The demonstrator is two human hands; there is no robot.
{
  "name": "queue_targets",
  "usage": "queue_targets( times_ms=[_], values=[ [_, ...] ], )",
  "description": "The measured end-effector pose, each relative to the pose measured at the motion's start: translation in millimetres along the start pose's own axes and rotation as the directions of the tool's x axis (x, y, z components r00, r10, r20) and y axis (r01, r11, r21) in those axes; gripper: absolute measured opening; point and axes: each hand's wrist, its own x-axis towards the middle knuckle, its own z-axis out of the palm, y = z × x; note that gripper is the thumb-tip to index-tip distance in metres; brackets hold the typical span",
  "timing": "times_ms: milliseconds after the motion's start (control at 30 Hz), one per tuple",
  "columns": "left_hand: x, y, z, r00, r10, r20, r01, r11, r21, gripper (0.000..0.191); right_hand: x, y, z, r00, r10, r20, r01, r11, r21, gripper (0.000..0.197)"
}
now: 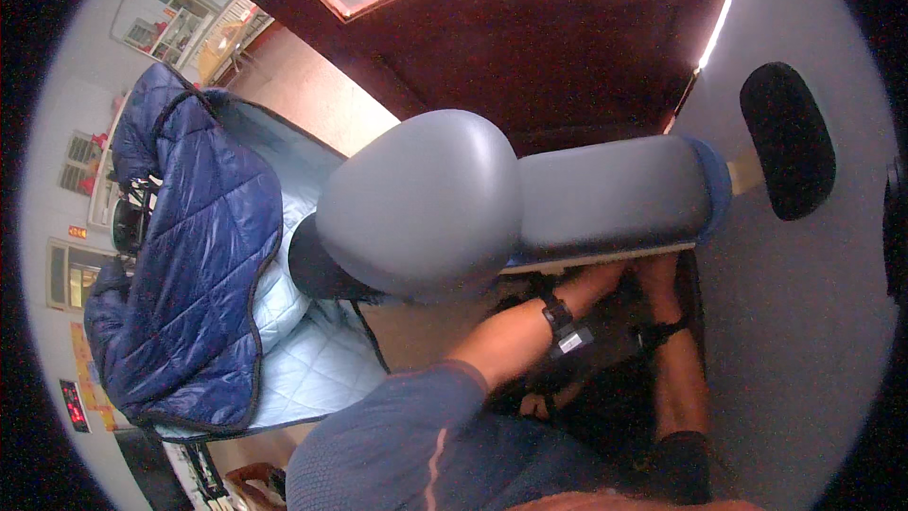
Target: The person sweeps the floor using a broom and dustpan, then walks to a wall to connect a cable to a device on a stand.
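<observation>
A grey padded scooter seat (610, 191) with a blue rear edge runs across the middle. My left hand (611, 273) reaches to the underside of its near edge, with a dark band on the wrist. Beside it is my right hand (656, 273), blurred and in shadow, also with a black wrist strap. The seat edge and the darkness hide the fingertips, so whether either hand holds something does not show. A rounded grey front seat (425, 199) stands further left. Near my left wrist is a small dark item with a white label (573, 342).
A dark blue quilted windshield cover (198, 255) with light blue lining hangs over the scooter's front. A dark red door (553, 50) with a glass pane stands beyond the seat. The grey wall (794, 341) is close on the right, near a black oval pad (787, 142).
</observation>
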Motion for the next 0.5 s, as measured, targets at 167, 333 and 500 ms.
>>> queue_targets(
  times_ms=[167,333,500],
  values=[
    [-2,-15,-12,1.000,0.019,-0.024,-0.018,0.998,0.059,0.014,-6,-13,0,0.996,-0.033,-0.080,0.028,0.997,-0.066,0.047],
    [25,-19,4,0.995,0.093,-0.036,-0.092,0.996,0.023,0.013,15,1,-14,0.993,0.117,0.016,-0.117,0.993,0.001,0.030],
    [21,-5,9,0.995,0.031,-0.097,-0.053,0.972,-0.229,0.012,37,-37,-57,0.924,0.001,0.382,-0.078,0.979,0.188,0.027]
  ],
)
